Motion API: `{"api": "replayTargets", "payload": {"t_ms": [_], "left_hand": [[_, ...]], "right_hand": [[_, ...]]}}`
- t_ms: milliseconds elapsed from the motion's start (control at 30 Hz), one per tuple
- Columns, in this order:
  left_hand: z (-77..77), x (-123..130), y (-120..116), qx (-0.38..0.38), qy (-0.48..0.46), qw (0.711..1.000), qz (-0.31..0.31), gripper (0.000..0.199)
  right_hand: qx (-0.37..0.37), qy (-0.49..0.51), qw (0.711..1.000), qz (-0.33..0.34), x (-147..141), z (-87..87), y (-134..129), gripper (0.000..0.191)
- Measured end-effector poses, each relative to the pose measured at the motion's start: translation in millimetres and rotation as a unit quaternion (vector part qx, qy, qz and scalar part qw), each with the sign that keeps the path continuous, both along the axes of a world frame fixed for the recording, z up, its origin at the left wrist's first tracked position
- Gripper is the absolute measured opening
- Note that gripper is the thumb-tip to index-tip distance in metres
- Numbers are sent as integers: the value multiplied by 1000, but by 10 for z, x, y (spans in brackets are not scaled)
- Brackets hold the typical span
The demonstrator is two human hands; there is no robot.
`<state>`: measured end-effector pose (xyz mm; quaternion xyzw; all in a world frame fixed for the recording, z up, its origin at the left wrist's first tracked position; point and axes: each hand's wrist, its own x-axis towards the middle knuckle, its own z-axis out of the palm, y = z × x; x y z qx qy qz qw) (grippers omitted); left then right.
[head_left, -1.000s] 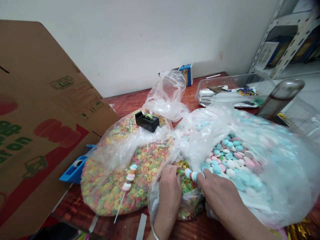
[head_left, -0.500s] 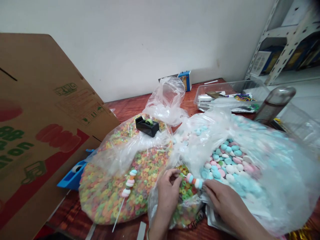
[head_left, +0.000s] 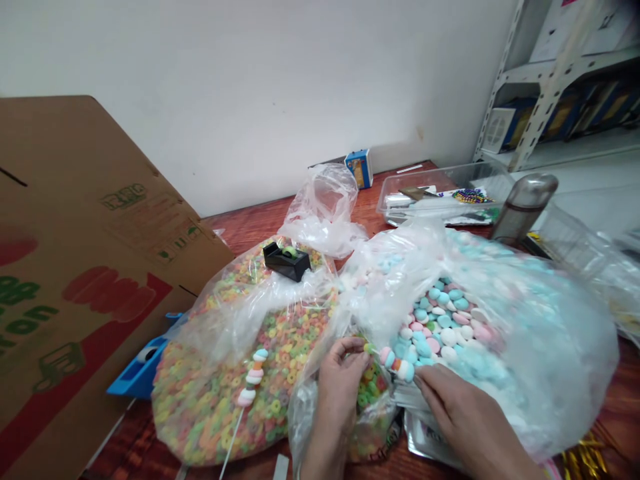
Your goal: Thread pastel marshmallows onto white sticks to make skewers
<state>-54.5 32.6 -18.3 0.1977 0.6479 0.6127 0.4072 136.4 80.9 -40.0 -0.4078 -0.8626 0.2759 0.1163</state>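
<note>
Left hand (head_left: 340,393): thumb and forefinger pinched together on a small yellow-green ring (head_left: 369,348); on the stick or merely at its tip, impossible to tell.
Right hand (head_left: 460,400): fingertips clamped on the near end of the candy skewer (head_left: 397,365), just beside the last blue-white piece.
Skewer in hand: held between both hands, over the edge of the small ring bag (head_left: 373,437); probably very light, thin and slightly bendy in the stick, with chalky, brittle pieces apt to chip or slide; best taken by bare stick, never squeezed across the candies.
Finished-looking skewer (head_left: 254,377): lying on the large ring bag (head_left: 225,393), near the tape dispenser (head_left: 287,261).
Pastel candy bag (head_left: 550,333): soft, slippery-looking film, likely heavy and shifting underneath.
Bench (head_left: 273,213): reddish wood grain, glossy, crowded with bags; cardboard box (head_left: 125,220) at left, flask (head_left: 523,207) and clear tray (head_left: 450,180) behind.
Room: plain pale wall (head_left: 250,100), metal shelving (head_left: 530,133) at right.
</note>
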Motion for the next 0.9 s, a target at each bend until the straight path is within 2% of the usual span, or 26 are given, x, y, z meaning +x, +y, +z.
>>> {"api": "replayTargets", "payload": {"t_ms": [133,233,300,367,467,500,567,633,700,733,800,900], "left_hand": [[7,34,23,-18,81,996,-28,17],[27,63,41,-10,195,980,-43,10],[50,88,44,24,288,956,-51,10],[79,119,44,60,357,930,-72,13],[113,190,58,88,389,910,-118,17],[121,223,72,91,373,915,-126,15],[136,308,122,86,287,949,-98,13],[165,412,194,82,146,986,-14,26],[215,526,275,88,-7,995,49,39],[244,583,312,90,-75,992,49,41],[292,695,369,87,-184,979,-6,40],[303,845,411,89,-260,959,-68,39]], "right_hand": [[128,-16,992,-2,27,-41,-52,20],[182,-26,983,-10,29,-56,-96,16],[169,-11,985,-21,17,-63,-120,16],[110,20,993,-24,0,-59,-139,20],[13,64,997,-34,-18,-17,-153,28],[-9,79,996,-45,-20,6,-154,29],[-41,120,989,-74,-21,52,-155,30],[-55,169,980,-86,-17,84,-154,30],[-57,207,974,-68,-7,91,-148,28],[-60,218,973,-55,0,83,-145,27],[-64,221,972,-48,17,45,-140,27],[-43,209,971,-103,42,-58,-157,31]]}}
